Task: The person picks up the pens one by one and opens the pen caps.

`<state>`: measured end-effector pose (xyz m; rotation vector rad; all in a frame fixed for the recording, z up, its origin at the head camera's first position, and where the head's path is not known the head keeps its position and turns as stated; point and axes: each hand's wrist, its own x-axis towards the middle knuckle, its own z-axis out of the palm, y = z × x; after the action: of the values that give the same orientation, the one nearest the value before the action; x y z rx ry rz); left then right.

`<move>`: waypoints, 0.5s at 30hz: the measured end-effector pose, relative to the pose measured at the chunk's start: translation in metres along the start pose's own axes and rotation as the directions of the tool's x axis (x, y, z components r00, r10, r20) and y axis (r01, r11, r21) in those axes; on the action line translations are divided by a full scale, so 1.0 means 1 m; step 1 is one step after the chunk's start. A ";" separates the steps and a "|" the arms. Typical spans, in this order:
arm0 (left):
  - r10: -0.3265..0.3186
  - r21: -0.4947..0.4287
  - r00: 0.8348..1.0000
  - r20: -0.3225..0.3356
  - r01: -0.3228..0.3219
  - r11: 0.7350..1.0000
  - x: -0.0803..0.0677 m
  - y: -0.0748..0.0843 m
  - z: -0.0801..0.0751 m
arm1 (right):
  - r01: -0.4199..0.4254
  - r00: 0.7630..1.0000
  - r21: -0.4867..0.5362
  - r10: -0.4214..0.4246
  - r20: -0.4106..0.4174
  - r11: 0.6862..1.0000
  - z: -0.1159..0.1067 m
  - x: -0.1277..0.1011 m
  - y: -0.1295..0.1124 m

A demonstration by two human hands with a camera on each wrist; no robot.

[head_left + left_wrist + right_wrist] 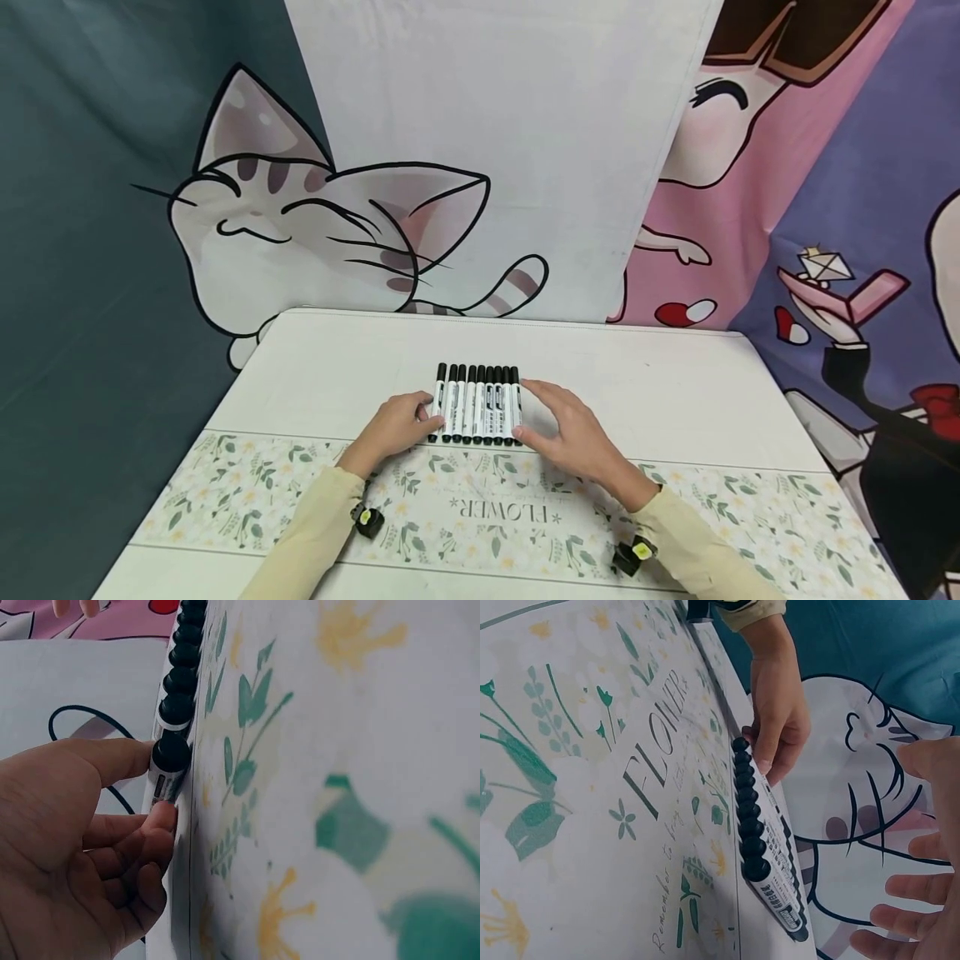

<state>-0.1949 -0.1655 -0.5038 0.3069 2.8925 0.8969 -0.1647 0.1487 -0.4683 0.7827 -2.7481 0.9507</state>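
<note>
Several white markers with black caps (480, 407) lie side by side in a row on the table. At the row's left end, a marker (438, 402) lies slightly apart from the others. My left hand (401, 423) pinches that marker near its lower end; in the left wrist view the thumb is at one side of the marker (166, 769) and curled fingers at the other. My right hand (570, 429) is beside the row's right end, thumb and fingers spread. In the right wrist view its fingers (919, 889) are apart from the nearest marker (776, 900) and hold nothing.
A floral strip printed FLOWER (506, 510) crosses the white table (637, 392) in front of the markers. Behind the table hangs a cloth with a cartoon cat (300, 250). Both wrists wear small black devices (367, 521).
</note>
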 end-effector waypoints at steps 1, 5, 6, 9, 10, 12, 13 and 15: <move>-0.011 -0.006 1.000 -0.001 0.011 1.000 0.000 0.001 0.000 | 0.000 1.000 -0.001 0.000 0.000 1.000 0.000 0.000 0.000; -0.057 -0.003 0.998 -0.026 0.057 0.998 0.001 0.005 0.002 | 0.001 1.000 -0.004 -0.001 -0.006 1.000 -0.001 0.000 0.000; -0.071 -0.001 0.997 -0.035 0.071 0.997 0.001 0.006 0.002 | 0.000 1.000 -0.005 0.000 -0.008 1.000 -0.001 -0.001 0.000; -0.110 -0.005 0.992 -0.067 0.110 0.994 0.001 0.007 0.004 | -0.006 1.000 -0.002 0.006 -0.015 1.000 -0.003 -0.001 0.000; -0.123 -0.009 0.989 -0.077 0.122 0.992 0.001 0.007 0.004 | -0.008 1.000 -0.001 0.008 -0.017 1.000 -0.004 -0.001 0.001; -0.157 -0.026 0.983 -0.093 0.155 0.988 0.001 0.008 0.005 | -0.011 1.000 -0.004 0.011 -0.017 1.000 -0.004 0.000 0.001; -0.170 -0.033 0.980 -0.102 0.167 0.985 0.001 0.008 0.005 | -0.011 1.000 -0.007 0.011 -0.016 1.000 -0.005 0.000 0.002; -0.192 -0.046 0.974 -0.117 0.188 0.981 0.001 0.008 0.005 | -0.017 1.000 -0.010 0.017 -0.011 1.000 -0.006 0.001 0.003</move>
<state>-0.1938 -0.1562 -0.5029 -0.0285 2.9462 0.9622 -0.1673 0.1541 -0.4648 0.7513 -2.7521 0.9403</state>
